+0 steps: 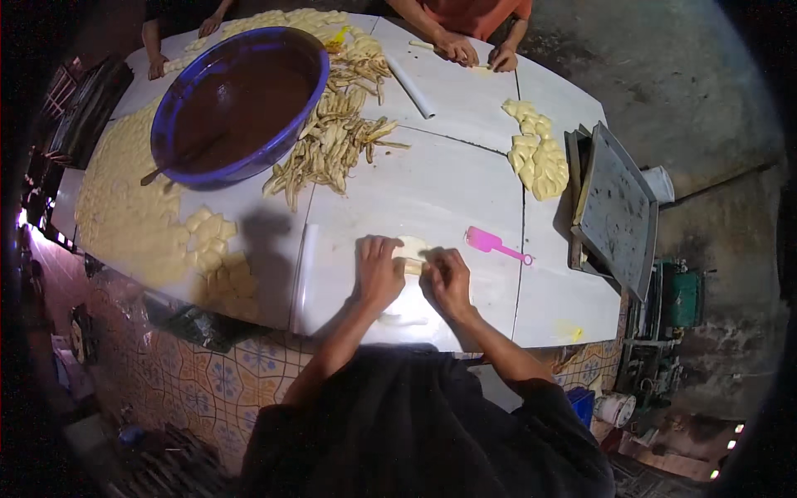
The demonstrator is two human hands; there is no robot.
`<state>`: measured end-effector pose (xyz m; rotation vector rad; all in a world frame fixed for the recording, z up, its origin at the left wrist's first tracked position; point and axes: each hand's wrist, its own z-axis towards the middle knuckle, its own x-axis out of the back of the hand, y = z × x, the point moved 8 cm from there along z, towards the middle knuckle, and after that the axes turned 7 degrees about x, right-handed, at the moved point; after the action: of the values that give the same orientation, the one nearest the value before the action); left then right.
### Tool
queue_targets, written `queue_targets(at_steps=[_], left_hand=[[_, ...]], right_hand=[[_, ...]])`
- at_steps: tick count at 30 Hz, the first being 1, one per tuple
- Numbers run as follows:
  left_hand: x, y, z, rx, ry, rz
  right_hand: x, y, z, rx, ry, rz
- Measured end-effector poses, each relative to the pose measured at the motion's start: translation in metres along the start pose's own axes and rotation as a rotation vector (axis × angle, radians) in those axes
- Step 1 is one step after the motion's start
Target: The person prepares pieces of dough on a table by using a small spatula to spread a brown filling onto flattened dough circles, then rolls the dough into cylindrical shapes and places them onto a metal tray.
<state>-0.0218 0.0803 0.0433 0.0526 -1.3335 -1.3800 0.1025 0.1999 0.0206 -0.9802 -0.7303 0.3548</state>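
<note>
On the tiled white table in front of me lies a flat piece of pale dough [410, 246], with a light yellowish strip across its near part that looks like a banana slice. My left hand [382, 272] has its fingers curled onto the dough's left end. My right hand [449, 282] pinches the right end, thumb and fingertips close together. Right of my hands rests a pink plastic scraper [484, 240] with a ringed handle. To the left lies a smooth white rolling rod [305, 278].
A big blue basin [158, 137] of brown filling stands at the left, beside heaped banana slices [332, 145]. Dough pieces [124, 207] cover the left side; more shaped dough [540, 158] lies right. Metal trays [616, 207] lean at the right edge. Across, co-workers' hands [459, 50] handle dough.
</note>
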Motion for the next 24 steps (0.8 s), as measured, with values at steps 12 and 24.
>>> queue_targets(at_steps=[12, 24], left_hand=[[-0.016, -0.009, -0.005, -0.216, -0.157, 0.083], [-0.067, -0.032, 0.074, 0.134, -0.211, 0.421]], right_hand=[[-0.013, -0.001, 0.006, 0.029, -0.244, -0.166], [-0.041, 0.029, 0.074, -0.041, -0.12, -0.604]])
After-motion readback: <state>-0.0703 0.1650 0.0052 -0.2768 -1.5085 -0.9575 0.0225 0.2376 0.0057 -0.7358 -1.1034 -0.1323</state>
